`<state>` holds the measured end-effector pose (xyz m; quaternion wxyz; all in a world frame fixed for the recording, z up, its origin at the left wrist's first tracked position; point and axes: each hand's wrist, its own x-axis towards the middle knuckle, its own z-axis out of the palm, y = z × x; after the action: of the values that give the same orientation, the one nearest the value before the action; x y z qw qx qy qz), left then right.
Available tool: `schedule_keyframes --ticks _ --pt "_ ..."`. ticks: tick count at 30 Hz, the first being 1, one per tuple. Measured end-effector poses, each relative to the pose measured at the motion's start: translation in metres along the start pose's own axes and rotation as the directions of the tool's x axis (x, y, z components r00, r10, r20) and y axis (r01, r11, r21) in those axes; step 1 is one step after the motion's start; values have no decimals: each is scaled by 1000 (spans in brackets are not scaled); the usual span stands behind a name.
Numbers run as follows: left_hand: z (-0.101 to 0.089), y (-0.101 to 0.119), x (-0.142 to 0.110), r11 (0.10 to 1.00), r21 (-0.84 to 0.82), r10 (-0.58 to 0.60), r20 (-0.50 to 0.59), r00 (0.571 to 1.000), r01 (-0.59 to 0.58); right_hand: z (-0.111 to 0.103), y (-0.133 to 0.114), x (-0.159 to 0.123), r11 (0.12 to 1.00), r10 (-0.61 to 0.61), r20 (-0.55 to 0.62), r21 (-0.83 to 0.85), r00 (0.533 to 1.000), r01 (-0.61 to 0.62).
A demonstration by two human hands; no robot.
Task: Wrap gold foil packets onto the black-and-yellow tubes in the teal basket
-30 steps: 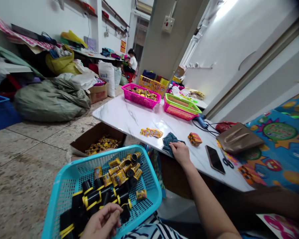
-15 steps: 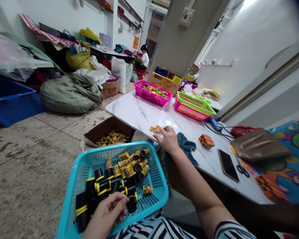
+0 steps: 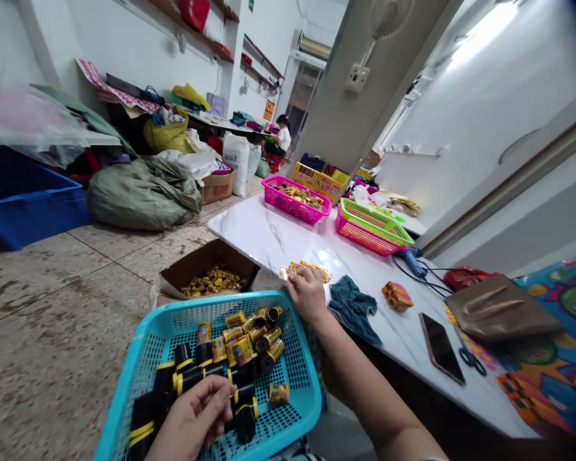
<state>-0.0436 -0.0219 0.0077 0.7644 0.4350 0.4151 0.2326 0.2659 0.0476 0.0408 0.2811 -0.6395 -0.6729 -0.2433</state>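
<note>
My left hand (image 3: 194,413) rests over the near side of a turquoise basket (image 3: 313,384), thumb and fingers curled together. Whatever it may hold is hidden. Beside its fingertips stands a black cylinder (image 3: 245,424) with a yellow rim. More black cylinders lie in the basket, next to several small ones wrapped in yellow printed labels (image 3: 242,350). At the near edge of the white table, my right hand (image 3: 310,294) has its fingers bent down on a fan of printed yellow labels (image 3: 317,269). A label edge shows beside the fingertips, and they appear closed on it.
Right of that hand lie a dark teal cloth (image 3: 352,307), a bundle of labels (image 3: 397,296), a phone (image 3: 441,347) and scissors (image 3: 471,360). Pink (image 3: 295,208) and green (image 3: 377,221) baskets stand farther back. A cardboard box (image 3: 173,278) of yellow pieces is left of the table.
My right hand has left the teal cloth, reached left to the labels and drawn slightly toward the table's near edge. My left hand stays curled over the basket. The view has shifted.
</note>
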Motion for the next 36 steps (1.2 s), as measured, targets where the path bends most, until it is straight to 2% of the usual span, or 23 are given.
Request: schedule_keyframes --ticks 4,8,11,14,17,21,23,26,28,30,32,36 --pt "1 -7 -2 999 -3 40 3 999 -40 5 4 -7 1000 -7 -42 20 999 8" --pt "-2 -7 -5 999 8 35 -26 999 -35 -9 -7 -11 988 17 -154 156 988 8" --pt "1 1 -4 996 -18 81 -101 992 -84 -30 -38 -17 961 28 -210 276 977 31" --pt "9 10 1 981 -56 172 -179 969 -184 -45 -82 -31 924 -84 -148 359 985 133" --pt "12 11 5 973 -92 187 -222 957 -211 -47 -120 -53 889 -189 -75 412 979 203" --pt "3 4 5 980 -12 193 -228 954 -201 -43 -148 -80 867 -226 49 466 973 177" --pt "-7 -1 2 978 62 208 -248 946 -199 -44 -152 -85 835 -209 170 544 963 85" --pt "-20 -5 0 958 214 241 -236 941 -192 -48 -149 -82 742 -79 375 640 923 -197" --pt "-22 -5 1 932 313 244 -176 954 -181 -48 -146 -78 664 -7 531 636 847 -393" --pt "-20 -4 1 919 351 242 -139 960 -181 -46 -145 -75 598 7 662 598 750 -534" --pt "-14 -2 0 933 296 266 -189 945 -203 -44 -147 -75 541 42 726 561 686 -626" --pt "-3 2 -12 966 108 257 -380 889 -233 -43 -151 -77 420 206 741 523 639 -742"
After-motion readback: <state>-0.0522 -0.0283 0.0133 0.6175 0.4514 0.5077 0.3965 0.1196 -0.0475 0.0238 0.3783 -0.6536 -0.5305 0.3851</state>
